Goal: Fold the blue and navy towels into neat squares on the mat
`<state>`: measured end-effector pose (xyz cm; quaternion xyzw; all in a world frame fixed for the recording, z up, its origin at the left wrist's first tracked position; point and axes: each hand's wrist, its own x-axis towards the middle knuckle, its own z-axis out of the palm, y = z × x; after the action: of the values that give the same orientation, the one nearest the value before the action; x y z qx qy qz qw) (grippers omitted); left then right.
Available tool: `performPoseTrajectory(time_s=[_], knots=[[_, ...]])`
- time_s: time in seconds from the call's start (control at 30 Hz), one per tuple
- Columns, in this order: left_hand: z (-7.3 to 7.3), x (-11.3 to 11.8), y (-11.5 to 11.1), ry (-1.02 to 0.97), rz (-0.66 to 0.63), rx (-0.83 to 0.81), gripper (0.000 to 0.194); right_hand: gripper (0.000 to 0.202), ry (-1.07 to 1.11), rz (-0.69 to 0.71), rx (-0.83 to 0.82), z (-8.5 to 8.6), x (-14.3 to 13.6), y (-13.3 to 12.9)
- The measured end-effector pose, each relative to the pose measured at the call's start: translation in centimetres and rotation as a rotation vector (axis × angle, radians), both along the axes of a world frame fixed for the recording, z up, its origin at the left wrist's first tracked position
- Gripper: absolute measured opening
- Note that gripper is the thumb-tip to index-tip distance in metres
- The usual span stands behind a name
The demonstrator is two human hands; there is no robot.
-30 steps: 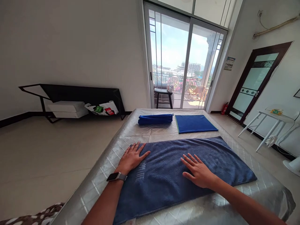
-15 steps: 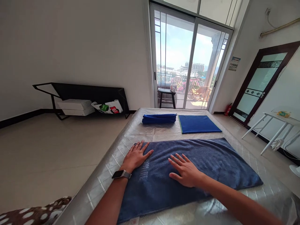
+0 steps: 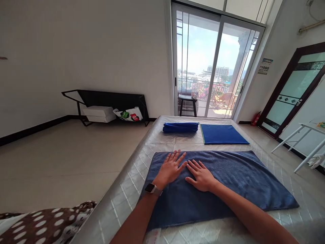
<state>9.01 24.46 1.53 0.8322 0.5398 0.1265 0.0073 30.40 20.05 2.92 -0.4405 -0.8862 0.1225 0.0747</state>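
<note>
A dark blue towel [image 3: 233, 176] lies spread across the plastic-covered mattress [image 3: 132, 169], with soft wrinkles on its right half. My left hand [image 3: 170, 169], a watch on its wrist, rests flat on the towel's left part with the fingers spread. Close beside it, my right hand [image 3: 201, 177] also lies flat on the cloth, fingers apart. Beyond the towel sit a rolled or folded bright blue cloth [image 3: 180, 127] and, to its right, a flat folded blue cloth [image 3: 223, 134].
A black metal frame [image 3: 109, 96] against the left wall holds white boxes [image 3: 99, 113] and a printed bag [image 3: 129, 114]. Brown polka-dot fabric [image 3: 48, 222] is at the lower left. A white table [image 3: 308, 127] stands right; a stool [image 3: 187, 98] shows at the glass door.
My left hand has slid right across the towel, closer to my right hand, which has shifted only slightly. The camera view has turned a little to the left.
</note>
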Motion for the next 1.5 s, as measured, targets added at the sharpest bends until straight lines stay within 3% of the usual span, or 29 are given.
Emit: performPoseTrajectory(time_s=[0.1, 0.23, 0.37, 0.5, 0.63, 0.87, 1.03, 1.2, 1.33, 1.5], knots=[[-1.3, 1.7, -0.3, 0.009, -0.06, -0.047, 0.062, 0.068, -0.008, 0.012, -0.024, 0.5, 0.2, 0.3], [-1.9, 1.9, -0.2, 0.008, -0.043, -0.063, 0.065, 0.066, -0.019, -0.078, -0.005, 1.4, 1.7, 1.5], [-1.3, 1.8, -0.5, -0.005, -0.019, -0.091, 0.068, 0.071, -0.081, -0.238, -0.007, 1.2, 3.5, 2.9], [-0.7, 2.1, -0.9, 0.013, 0.005, -0.107, 0.065, 0.074, -0.125, -0.249, -0.052, 0.9, 4.9, 3.6], [-0.1, 2.3, -1.2, 0.035, 0.014, -0.115, 0.062, 0.075, -0.146, -0.346, -0.053, 0.9, 6.3, 3.6], [1.7, 2.3, -1.3, -0.059, 0.079, 0.112, 0.058, 0.073, -0.154, -0.359, -0.052, 0.6, 6.7, 3.4], [0.8, 2.3, -1.4, 0.047, 0.158, -0.068, 0.061, 0.07, -0.144, -0.375, 0.003, 1.1, 7.6, 3.5], [0.0, 2.3, -1.3, 0.081, 0.165, -0.13, 0.063, 0.07, -0.126, -0.535, 0.119, 1.9, 11.6, 4.1], [0.6, 2.1, -1.1, 0.064, 0.174, -0.142, 0.064, 0.071, -0.165, -0.62, 0.047, 1.5, 14.7, 4.1], [1.7, 0.0, -0.3, -0.032, 0.3, -0.031, 0.068, 0.073, -0.215, -0.604, -0.064, 0.5, 15.8, 4.1]])
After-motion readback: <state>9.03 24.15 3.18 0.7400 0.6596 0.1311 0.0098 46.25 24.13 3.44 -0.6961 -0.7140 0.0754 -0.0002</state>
